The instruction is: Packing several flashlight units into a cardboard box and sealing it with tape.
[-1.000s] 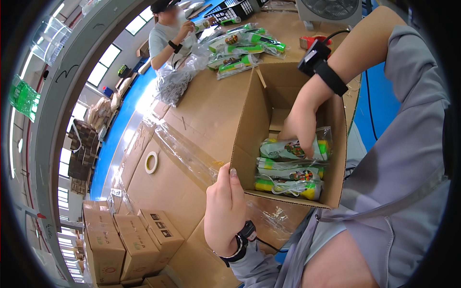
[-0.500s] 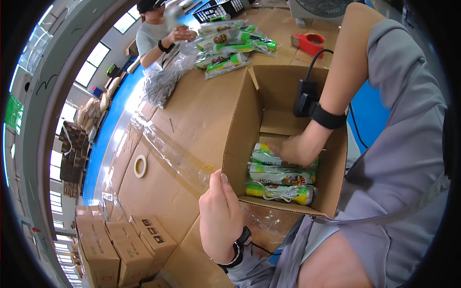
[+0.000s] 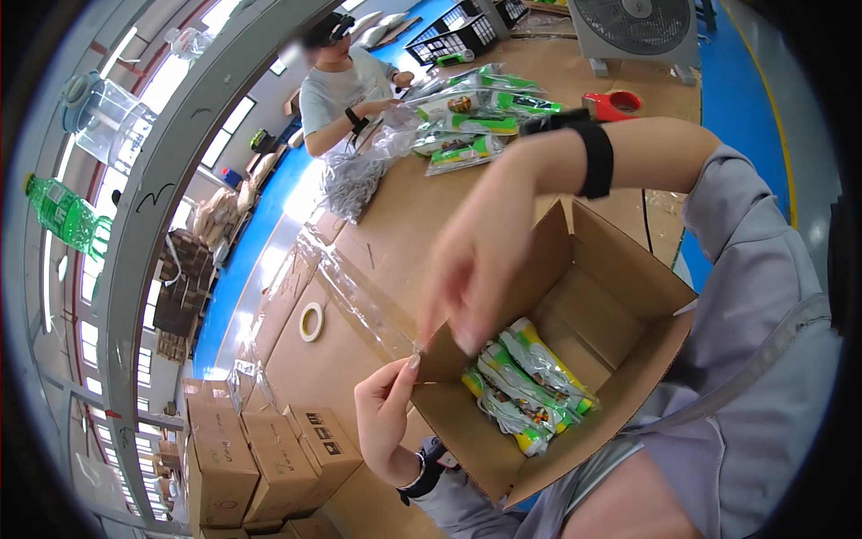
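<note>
An open cardboard box (image 3: 624, 269) is turned at an angle and tipped in front of me. My left hand (image 3: 386, 409) pinches its left corner between thumb and fingers. Inside, against one wall, lie three clear-bagged green, white and yellow packages (image 3: 530, 386) side by side; white cord shows through the plastic of at least one. My right hand (image 3: 485, 238) is over the box's left edge, fingers pointing down close to my left fingertips. Motion smears those fingers, so I cannot make out whether they hold anything.
More bagged green packages (image 3: 476, 112) are piled on the cardboard-covered table beyond the box. A red tape dispenser (image 3: 613, 105), tape roll (image 3: 312, 322), grey bundle (image 3: 350, 184) and fan (image 3: 636, 27) are around. Closed cartons (image 3: 224, 467) stand lower left. A co-worker (image 3: 346, 90) works across the table.
My right hand has come out of the box and swung left to its edge near my left hand. The box has rotated and tilted. My left hand keeps its corner.
</note>
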A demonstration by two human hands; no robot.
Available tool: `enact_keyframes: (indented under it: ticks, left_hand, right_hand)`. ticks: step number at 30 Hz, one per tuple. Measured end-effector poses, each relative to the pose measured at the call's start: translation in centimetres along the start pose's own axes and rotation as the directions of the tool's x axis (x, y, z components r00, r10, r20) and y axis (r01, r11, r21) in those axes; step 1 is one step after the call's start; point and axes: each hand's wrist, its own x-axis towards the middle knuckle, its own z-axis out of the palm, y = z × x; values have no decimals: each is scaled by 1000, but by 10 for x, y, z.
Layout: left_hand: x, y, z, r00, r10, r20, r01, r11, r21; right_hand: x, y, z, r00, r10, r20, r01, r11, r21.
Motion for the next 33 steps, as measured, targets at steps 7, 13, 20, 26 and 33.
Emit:
enact_keyframes:
  ticks: [7,13,20,26,33]
  left_hand:
    - [-3,13,9,993,23,-113,-3,985,171]
    - [-5,13,5,988,-21,-151,54,975,218]
    - [-1,10,8,985,14,-172,20,981,195]
    - [1,20,11,982,22,-187,26,968,250]
    - [3,22,10,991,41,-124,-11,972,236]
  right_hand:
    - [-64,140,-148,440,-46,-897,-500,817,-287]
    - [-85,283,-127,405,180,-896,-909,186,-373]
    - [-45,300,-122,171,-110,-979,-981,-116,-158]
    - [-41,303,-115,207,-52,-977,-957,-219,-191]
    - [-76,218,-86,299,586,-753,-54,798,600]
